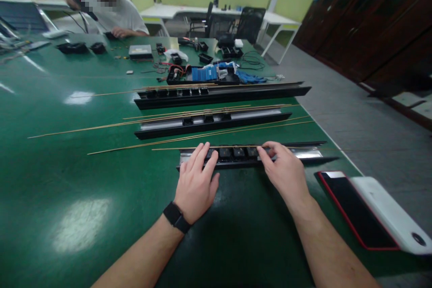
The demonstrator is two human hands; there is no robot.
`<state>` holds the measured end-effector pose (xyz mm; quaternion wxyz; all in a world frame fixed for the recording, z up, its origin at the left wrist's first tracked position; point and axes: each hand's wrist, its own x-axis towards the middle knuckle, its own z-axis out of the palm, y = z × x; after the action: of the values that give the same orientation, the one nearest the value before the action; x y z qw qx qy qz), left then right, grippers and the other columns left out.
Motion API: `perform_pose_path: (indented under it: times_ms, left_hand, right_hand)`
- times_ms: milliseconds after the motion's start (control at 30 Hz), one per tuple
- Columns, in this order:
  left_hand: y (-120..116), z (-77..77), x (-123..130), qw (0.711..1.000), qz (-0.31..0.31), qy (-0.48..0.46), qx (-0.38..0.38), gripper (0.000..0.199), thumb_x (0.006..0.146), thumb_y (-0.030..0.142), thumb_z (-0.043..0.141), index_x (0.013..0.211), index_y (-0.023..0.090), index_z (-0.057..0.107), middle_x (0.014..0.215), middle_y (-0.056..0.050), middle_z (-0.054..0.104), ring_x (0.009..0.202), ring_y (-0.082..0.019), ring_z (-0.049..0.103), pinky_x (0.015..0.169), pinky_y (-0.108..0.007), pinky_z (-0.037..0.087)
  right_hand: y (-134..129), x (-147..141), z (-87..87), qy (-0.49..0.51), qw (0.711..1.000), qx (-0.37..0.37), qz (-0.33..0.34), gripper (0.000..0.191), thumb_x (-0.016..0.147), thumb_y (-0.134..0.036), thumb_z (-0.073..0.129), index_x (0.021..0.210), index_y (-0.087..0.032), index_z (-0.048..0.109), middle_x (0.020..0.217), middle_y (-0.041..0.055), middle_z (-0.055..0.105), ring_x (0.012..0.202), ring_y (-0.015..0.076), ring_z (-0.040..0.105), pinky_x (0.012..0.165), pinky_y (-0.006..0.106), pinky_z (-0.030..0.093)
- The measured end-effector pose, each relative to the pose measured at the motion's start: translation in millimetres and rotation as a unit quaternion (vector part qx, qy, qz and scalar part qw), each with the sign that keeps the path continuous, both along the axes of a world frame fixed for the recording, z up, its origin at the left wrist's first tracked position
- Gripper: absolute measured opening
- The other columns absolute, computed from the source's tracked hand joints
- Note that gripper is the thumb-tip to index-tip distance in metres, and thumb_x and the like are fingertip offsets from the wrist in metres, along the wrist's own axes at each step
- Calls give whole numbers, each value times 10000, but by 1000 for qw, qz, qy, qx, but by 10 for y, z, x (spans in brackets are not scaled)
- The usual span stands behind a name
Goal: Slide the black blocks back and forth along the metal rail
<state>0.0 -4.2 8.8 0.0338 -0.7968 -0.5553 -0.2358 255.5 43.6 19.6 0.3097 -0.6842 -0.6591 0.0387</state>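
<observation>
Nearest me lies a short black channel (pixel 312 154) with a shiny inner face. Several small black blocks (pixel 239 152) sit in a row inside it. A thin golden rod (pixel 165 149) runs lengthwise along the channel and sticks out past its left end. My left hand (pixel 196 182) rests on the channel's left part, fingers stretched and apart, over a block and close to the rod. With thumb and forefinger together, my right hand (pixel 286 168) pinches the rod beside the rightmost visible block. The fingertips partly hide the rod there.
Beyond are a middle channel (pixel 209 127) and a longer far channel (pixel 256 93), with loose thin rods (pixel 77 128) across and beside them. An open black case (pixel 189 74) holds blue material. Right lie a red-edged dark panel (pixel 359 211) and a white case (pixel 391 211). A person (pixel 124 13) sits opposite.
</observation>
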Motion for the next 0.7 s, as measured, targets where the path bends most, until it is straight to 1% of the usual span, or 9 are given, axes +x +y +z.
perform_pose_path:
  times_ms: [200,433,700]
  left_hand:
    - [-3,0,2,1000,-1,1,-6,526,983,226,568,1504,179,509,1668,-183,417,1562,-346,376,1062,-568,517]
    - [-6,4,4,1000,0,0,-6,519,987,225,562,1501,189,510,1663,-181,426,1557,-344,386,1055,-562,521]
    - [0,14,1,1000,0,3,-4,514,984,223,564,1494,183,518,1664,-176,428,1560,-342,382,1060,-553,517]
  right_hand:
    - [-12,-8,18,-1,1000,-1,2,357,992,-535,571,1115,-237,725,935,54,725,881,242,676,780,358,464]
    - [-11,1,-1,-6,1000,1,6,388,999,-558,540,1126,-239,720,940,63,724,887,254,676,767,363,460]
    - [-25,-8,10,-12,1000,-2,4,361,998,-532,562,1137,-237,715,947,57,726,886,245,681,764,355,461]
